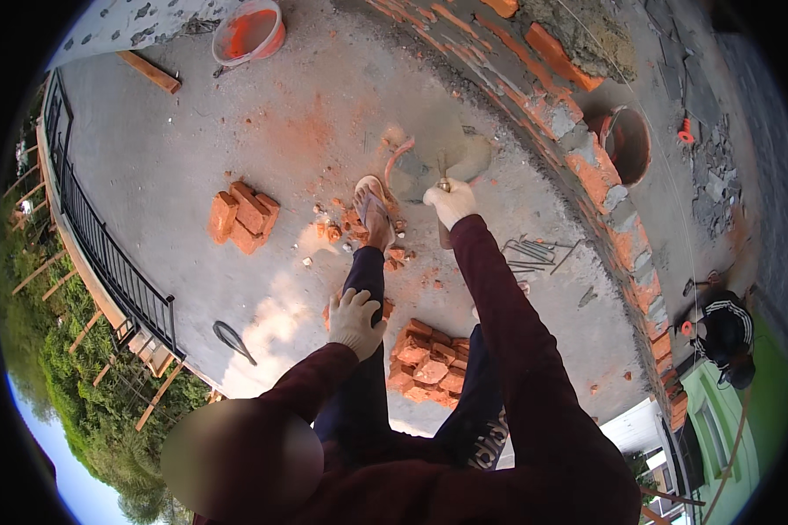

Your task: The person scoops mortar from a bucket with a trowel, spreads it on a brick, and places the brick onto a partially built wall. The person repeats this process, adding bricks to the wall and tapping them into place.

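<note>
One broad grey concrete floor (131,157) bears a stack of orange-red clay bricks (431,366) between dark-trousered legs (365,278). The cream-gloved left hand (356,322) rests on a knee, fingers loosely spread; the matching right hand (452,204) grips a slender metal tool (445,164) low in front. Tool work appears under way, calling for a steady grip.

Bright daylight; grey concrete floor (270,328) sunlit below-left of white-gloved right hand (452,202); black metal railing (114,249) lens-bowed farther left.
</note>
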`<state>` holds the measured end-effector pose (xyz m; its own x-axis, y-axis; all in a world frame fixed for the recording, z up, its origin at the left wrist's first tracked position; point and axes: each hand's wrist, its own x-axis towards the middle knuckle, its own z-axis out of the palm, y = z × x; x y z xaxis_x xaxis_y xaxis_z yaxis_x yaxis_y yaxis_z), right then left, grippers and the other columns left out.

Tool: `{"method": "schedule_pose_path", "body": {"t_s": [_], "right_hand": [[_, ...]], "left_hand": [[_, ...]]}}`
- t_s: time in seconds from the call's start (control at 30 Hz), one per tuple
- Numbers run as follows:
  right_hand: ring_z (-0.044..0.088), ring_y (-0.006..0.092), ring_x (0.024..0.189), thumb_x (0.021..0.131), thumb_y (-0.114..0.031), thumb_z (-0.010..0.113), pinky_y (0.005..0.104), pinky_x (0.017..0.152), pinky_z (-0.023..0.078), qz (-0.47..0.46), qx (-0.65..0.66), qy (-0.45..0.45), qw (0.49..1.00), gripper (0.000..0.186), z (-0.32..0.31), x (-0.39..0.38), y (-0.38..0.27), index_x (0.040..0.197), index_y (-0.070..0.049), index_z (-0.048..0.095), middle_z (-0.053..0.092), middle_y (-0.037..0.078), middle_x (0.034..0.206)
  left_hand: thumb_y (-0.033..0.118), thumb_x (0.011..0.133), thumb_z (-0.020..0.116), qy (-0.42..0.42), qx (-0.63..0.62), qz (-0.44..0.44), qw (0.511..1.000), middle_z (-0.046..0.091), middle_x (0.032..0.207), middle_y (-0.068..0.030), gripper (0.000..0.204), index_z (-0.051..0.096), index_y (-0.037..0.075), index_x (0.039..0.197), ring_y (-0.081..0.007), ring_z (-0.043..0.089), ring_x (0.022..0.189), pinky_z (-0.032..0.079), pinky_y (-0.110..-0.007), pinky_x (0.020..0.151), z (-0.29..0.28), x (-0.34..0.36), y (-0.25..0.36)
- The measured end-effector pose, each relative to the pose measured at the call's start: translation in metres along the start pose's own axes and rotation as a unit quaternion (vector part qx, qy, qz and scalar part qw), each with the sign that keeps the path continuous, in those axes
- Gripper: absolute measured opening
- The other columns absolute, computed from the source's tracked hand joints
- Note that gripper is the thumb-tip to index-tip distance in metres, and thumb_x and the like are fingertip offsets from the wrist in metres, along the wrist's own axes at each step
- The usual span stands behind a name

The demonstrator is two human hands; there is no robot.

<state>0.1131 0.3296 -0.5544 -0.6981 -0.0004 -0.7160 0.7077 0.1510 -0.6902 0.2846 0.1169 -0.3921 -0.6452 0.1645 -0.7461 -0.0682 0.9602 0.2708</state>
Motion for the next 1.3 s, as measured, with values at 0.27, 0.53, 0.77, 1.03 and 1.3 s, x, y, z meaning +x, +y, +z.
{"method": "schedule_pose_path", "body": {"t_s": [0.27,0.53,0.77,1.03,1.3], "right_hand": [[0.069,0.0433,0.086,0.085,-0.036,0.069,0.0479,0.08,0.055,-0.113,-0.294,-0.041,0.948,0.035,0.11,0.032,0.001,0.093,-0.002,0.072,0.072,0.022,0.088],[0.069,0.0379,0.083,0.091,-0.046,0.071,0.0472,0.076,0.054,0.014,-0.292,0.072,0.954,0.046,-0.011,0.004,0.022,0.102,-0.002,0.062,0.068,0.017,0.084],[0.068,0.0438,0.111,0.088,-0.019,0.069,0.0495,0.094,0.053,0.148,-0.317,0.174,0.921,0.044,-0.038,0.066,0.064,0.121,0.004,0.051,0.07,0.029,0.11],[0.067,0.0462,0.111,0.09,-0.014,0.066,0.051,0.094,0.054,0.101,-0.346,0.143,0.922,0.045,0.021,0.074,0.035,0.125,0.003,0.043,0.064,0.032,0.12],[0.069,0.0444,0.101,0.092,-0.019,0.06,0.0545,0.084,0.053,0.016,-0.417,0.012,0.909,0.032,-0.024,-0.008,0.061,0.117,-0.003,0.05,0.068,0.026,0.105]], "left_hand": [[0.029,0.082,0.076,-0.014,-0.049,0.006,0.999,0.062,0.133,-0.0097,0.036,0.072,0.011,0.113,-0.033,0.049,0.133,0.033,-0.056,0.115,-0.014,0.02,-0.028],[0.027,0.082,0.074,0.017,-0.077,0.007,0.997,0.065,0.126,-0.0079,0.032,0.072,0.011,0.108,-0.0294,0.054,0.126,0.034,-0.05,0.112,-0.012,0.009,-0.05],[0.027,0.082,0.074,-0.009,-0.096,0.013,0.995,0.066,0.127,-0.0078,0.031,0.073,0.011,0.109,-0.0287,0.054,0.127,0.034,-0.05,0.114,-0.008,0.014,-0.053],[0.025,0.081,0.077,0.0,-0.088,0.024,0.996,0.067,0.127,-0.0098,0.029,0.074,0.009,0.106,-0.0322,0.056,0.127,0.038,-0.05,0.111,-0.002,0.011,-0.053],[0.026,0.082,0.077,-0.036,-0.116,-0.006,0.993,0.068,0.128,-0.0087,0.028,0.075,0.01,0.105,-0.0325,0.056,0.127,0.038,-0.049,0.112,-0.008,0.011,-0.044]]}}
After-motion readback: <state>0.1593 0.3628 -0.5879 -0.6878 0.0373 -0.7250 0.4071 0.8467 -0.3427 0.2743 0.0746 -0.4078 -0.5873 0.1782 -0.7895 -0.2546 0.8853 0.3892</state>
